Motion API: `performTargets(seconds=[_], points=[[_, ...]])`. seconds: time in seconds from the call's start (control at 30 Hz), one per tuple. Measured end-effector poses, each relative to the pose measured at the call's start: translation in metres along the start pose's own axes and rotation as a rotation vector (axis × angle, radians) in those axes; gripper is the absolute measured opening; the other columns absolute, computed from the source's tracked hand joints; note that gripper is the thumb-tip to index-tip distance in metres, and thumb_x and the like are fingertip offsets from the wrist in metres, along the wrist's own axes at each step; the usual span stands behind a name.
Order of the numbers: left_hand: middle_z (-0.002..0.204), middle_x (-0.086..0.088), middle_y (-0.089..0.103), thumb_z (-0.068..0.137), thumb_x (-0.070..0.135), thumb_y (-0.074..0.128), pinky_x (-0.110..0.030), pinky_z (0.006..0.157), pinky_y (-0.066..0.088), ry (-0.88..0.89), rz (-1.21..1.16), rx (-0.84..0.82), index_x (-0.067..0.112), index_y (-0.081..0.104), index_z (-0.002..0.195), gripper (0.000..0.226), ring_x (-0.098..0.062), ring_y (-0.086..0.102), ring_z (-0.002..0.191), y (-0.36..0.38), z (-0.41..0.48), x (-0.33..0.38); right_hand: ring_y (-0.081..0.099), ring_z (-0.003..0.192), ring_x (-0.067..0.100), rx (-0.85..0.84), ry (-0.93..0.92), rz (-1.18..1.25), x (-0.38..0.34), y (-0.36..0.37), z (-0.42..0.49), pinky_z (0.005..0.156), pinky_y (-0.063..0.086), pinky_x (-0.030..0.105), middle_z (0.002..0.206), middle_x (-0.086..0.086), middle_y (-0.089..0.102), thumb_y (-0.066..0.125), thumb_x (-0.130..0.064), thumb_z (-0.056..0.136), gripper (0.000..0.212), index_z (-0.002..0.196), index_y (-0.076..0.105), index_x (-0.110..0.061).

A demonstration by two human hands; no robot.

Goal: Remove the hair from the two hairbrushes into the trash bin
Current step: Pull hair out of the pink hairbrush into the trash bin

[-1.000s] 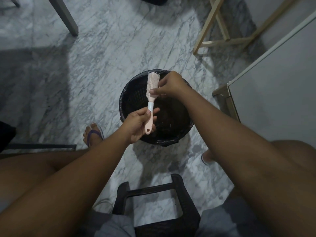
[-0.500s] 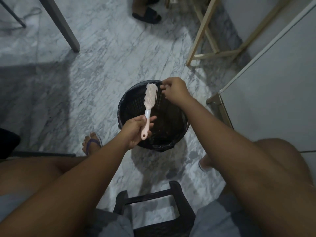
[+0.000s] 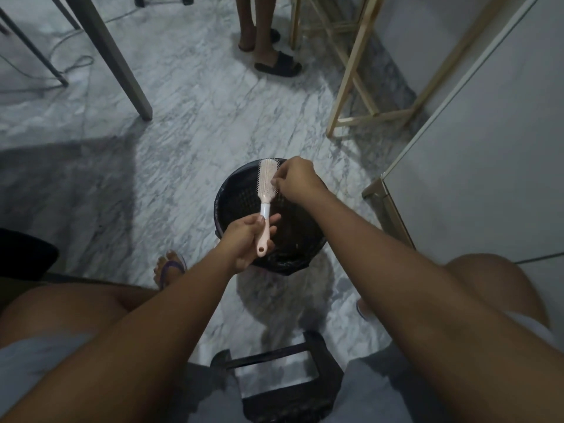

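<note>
— Over the trash bin (image 3: 232,190) on the marble floor (image 3: 183,123), what is held?
— One pink hairbrush (image 3: 265,206), its bristle head pointing away from the person, above the bin's left half.
— Who has the handle?
— The left hand (image 3: 245,242). Its fingers (image 3: 273,218) curl around the handle, with the looped end sticking out below.
— And the right hand (image 3: 297,178)?
— Its fingers (image 3: 276,181) are pinched together on the bristles at the head's right side. Whether hair sits between them, I cannot tell.
— Anything nearby?
— A black stool (image 3: 305,370) on the near side of the bin.
</note>
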State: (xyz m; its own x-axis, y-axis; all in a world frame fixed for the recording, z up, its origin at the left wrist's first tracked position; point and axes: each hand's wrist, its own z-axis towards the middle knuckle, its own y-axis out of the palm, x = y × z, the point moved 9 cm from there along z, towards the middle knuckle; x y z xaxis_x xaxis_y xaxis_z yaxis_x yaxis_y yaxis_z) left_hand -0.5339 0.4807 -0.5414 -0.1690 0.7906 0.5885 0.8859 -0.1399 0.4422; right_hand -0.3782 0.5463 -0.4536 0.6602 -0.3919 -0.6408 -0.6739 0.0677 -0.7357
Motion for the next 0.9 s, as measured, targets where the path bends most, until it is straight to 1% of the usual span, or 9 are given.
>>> performTargets(seconds=[0.17,0.27,0.33,0.47,0.53,0.63,0.67,0.77,0.9], points=[[0.116,-0.010,0.068,0.108,0.013,0.039,-0.025,0.049,0.050,-0.013,0.000,0.046,-0.004,0.051,0.133,0.032,-0.013,0.059,0.076,-0.004,0.004,0.002,0.070,0.082,0.025,0.061,0.006,-0.001,0.006,-0.006,0.007,0.081,0.059,0.039,0.088,0.014,0.074,0.066,-0.019,0.093,0.018,0.088,0.076,-0.005],[0.123,-0.010,0.068,0.108,0.012,0.040,-0.024,0.049,0.049,-0.011,0.013,0.067,-0.004,0.050,0.135,0.033,-0.013,0.060,0.076,-0.009,0.008,0.003,0.070,0.080,0.028,0.114,0.038,0.107,0.008,-0.011,0.012,0.078,0.059,0.038,0.085,0.016,0.073,0.059,-0.021,0.096,0.027,0.084,0.073,-0.002],[0.125,-0.011,0.068,0.108,0.012,0.040,-0.025,0.050,0.049,-0.009,0.020,0.069,-0.003,0.050,0.135,0.032,-0.013,0.060,0.078,-0.010,0.011,0.003,0.069,0.078,0.029,0.164,0.043,0.125,0.010,-0.015,0.012,0.073,0.057,0.035,0.083,0.015,0.072,0.053,-0.030,0.099,0.038,0.083,0.072,-0.002],[0.123,-0.010,0.068,0.108,0.012,0.040,-0.025,0.050,0.049,-0.012,0.034,0.079,-0.001,0.051,0.133,0.030,-0.013,0.060,0.077,-0.011,0.013,0.001,0.060,0.060,0.026,0.168,0.081,0.068,0.019,-0.006,0.007,0.059,0.048,0.037,0.058,0.004,0.058,0.043,-0.053,0.099,0.063,0.062,0.058,-0.005],[0.125,-0.011,0.068,0.108,0.012,0.041,-0.025,0.051,0.048,-0.014,0.053,0.085,0.000,0.053,0.130,0.028,-0.014,0.061,0.079,-0.013,0.013,0.000,0.058,0.062,0.020,0.108,0.079,0.030,0.023,0.007,0.006,0.060,0.045,0.032,0.061,-0.001,0.058,0.056,-0.059,0.091,0.054,0.067,0.060,-0.011],[0.124,-0.011,0.070,0.107,0.012,0.043,-0.027,0.053,0.050,-0.018,0.098,0.085,0.003,0.057,0.126,0.025,-0.015,0.063,0.084,-0.015,0.013,-0.002,0.066,0.086,0.016,-0.008,0.048,-0.004,0.022,0.031,0.009,0.079,0.054,0.032,0.092,-0.001,0.072,0.078,-0.053,0.074,0.047,0.100,0.072,-0.015],[0.123,-0.010,0.070,0.107,0.012,0.043,-0.027,0.052,0.050,-0.018,0.114,0.083,0.004,0.058,0.124,0.024,-0.016,0.063,0.084,-0.015,0.013,-0.003,0.068,0.091,0.017,-0.022,0.050,-0.014,0.023,0.035,0.011,0.084,0.055,0.033,0.098,0.000,0.074,0.081,-0.047,0.073,0.044,0.103,0.074,-0.015],[0.120,-0.010,0.071,0.107,0.012,0.042,-0.027,0.053,0.052,0.000,0.151,0.086,0.004,0.059,0.123,0.024,-0.014,0.067,0.082,-0.015,0.013,-0.006,0.070,0.090,0.018,-0.019,0.041,-0.050,0.023,0.034,0.013,0.081,0.055,0.031,0.095,0.000,0.075,0.076,-0.036,0.082,0.020,0.092,0.077,-0.018],[0.115,-0.009,0.073,0.107,0.011,0.041,-0.028,0.056,0.054,-0.013,0.163,0.086,0.002,0.058,0.126,0.026,-0.016,0.071,0.090,-0.013,0.015,-0.009,0.069,0.087,0.023,-0.011,0.071,-0.087,0.032,0.037,0.018,0.077,0.055,0.033,0.093,0.005,0.074,0.065,-0.032,0.091,0.019,0.090,0.075,-0.016]])
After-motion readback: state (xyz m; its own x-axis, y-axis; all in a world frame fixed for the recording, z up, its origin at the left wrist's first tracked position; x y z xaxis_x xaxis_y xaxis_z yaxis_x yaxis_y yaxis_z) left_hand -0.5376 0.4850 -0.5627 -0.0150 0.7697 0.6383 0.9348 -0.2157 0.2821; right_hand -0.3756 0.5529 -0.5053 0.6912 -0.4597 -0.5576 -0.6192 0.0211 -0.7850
